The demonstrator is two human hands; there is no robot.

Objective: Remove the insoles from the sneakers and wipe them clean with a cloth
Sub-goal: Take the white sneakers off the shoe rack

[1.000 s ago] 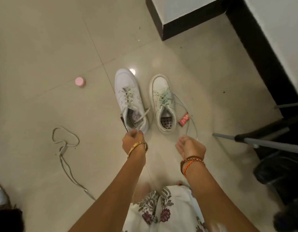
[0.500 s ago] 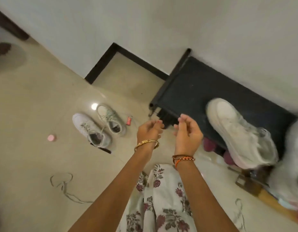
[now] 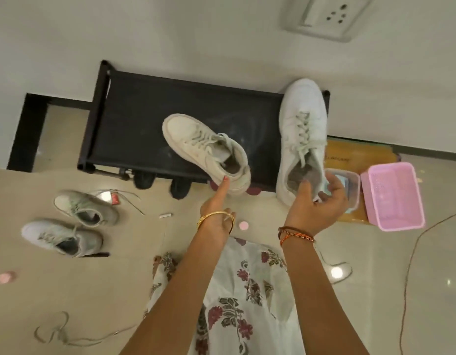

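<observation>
Beige tiled floor (image 3: 68,155) w/ white wall behind; wall socket (image 3: 326,16) at upper right. Black shoe rack (image 3: 150,119) stands against the wall. Two white sneakers rest on its top shelf: cream sneaker (image 3: 203,147), toe pointing upper left, and large white sneaker (image 3: 301,134) at the rack's right end, heel overhanging the front edge. Left hand (image 3: 216,211), gold bangle at wrist, extends its index finger so the tip touches the cream sneaker's heel; other fingers curled, nothing gripped. Right hand (image 3: 316,203), thread bracelets at wrist, is at the large white sneaker's heel opening w/ fingers curled round the grey lining or insole edge; which of the two cannot be told. Second pair on the floor at left: grey-green sneaker (image 3: 86,207) and white floor sneaker (image 3: 60,237), side by side, laces loose. Clear plastic box (image 3: 349,190) sits just right of the right hand, partly hidden by it; pink basket (image 3: 393,196) beside it, both on a yellow-brown board (image 3: 360,155). Pink cap (image 3: 243,225) lies on the floor btwn the wrists. Loose lace (image 3: 55,334) at lower left. Floral dress (image 3: 247,290) fills bottom centre.
</observation>
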